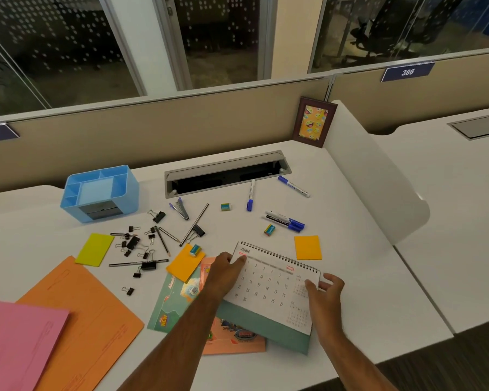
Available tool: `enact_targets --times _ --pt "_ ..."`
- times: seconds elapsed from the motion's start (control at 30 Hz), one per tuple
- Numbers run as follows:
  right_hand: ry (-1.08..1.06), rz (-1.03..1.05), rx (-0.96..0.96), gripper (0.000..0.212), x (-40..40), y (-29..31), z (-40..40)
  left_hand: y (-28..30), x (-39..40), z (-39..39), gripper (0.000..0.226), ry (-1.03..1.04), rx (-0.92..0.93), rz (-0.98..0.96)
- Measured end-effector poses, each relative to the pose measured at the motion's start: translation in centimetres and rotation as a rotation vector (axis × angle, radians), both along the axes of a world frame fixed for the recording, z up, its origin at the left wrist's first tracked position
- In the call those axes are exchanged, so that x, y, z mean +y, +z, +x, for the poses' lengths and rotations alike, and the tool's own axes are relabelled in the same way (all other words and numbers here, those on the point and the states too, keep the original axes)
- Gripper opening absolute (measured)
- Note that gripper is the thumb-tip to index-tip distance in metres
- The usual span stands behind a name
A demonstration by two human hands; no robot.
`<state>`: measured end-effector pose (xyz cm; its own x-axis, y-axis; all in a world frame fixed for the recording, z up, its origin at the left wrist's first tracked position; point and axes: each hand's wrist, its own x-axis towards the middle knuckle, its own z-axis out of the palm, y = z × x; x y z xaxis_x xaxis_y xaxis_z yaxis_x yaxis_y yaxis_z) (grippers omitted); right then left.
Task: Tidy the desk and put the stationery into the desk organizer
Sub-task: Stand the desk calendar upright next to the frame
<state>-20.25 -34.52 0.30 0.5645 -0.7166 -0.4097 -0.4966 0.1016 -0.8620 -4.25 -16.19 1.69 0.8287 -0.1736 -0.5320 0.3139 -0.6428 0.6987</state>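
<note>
Both my hands are on the desk calendar (274, 286): my left hand (226, 270) pinches its upper left corner with the thumb on the June page, and my right hand (323, 287) clasps the right edge just under the spiral binding, fingers curled behind it. It stands tilted over a green booklet (175, 300) and a peach booklet (237, 338) at the near side of the white desk (378, 277). Farther back on the left sits the blue desk organizer (100, 193), its compartments open to the top. Between it and me lie scattered binder clips (133, 244), pencils (164, 241), a stapler (182, 208), erasers (226, 206) and sticky-note pads, one yellow (94, 249) and two orange (308, 247). Blue markers (285, 220) lie right of centre, well apart from the organizer. An orange folder (76, 314) and a pink folder (20, 342) overlap at my near left. A framed picture (315, 121) leans against the partition.
</note>
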Motion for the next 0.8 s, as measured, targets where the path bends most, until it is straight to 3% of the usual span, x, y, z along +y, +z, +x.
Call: enact_targets --times 0.27,0.43,0.6,0.8 --pt "0.096 -0.008 -0.097 0.034 -0.7 2.1 2.9 2.7 1.4 0.9 0.049 0.071 -0.137 -0.097" --pt "0.105 0.057 -0.177 0.026 -1.4 3.6 4.9 4.7 2.4 1.4 0.061 0.146 -0.09 -0.202" --pt "0.056 0.131 -0.216 0.012 -1.8 4.8 6.5 6.3 3.0 1.8 0.06 0.229 -0.094 -0.298" --pt "0.139 0.279 -0.226 0.032 -1.5 5.0 7.3 7.5 3.2 1.9 0.051 0.265 -0.11 -0.387"
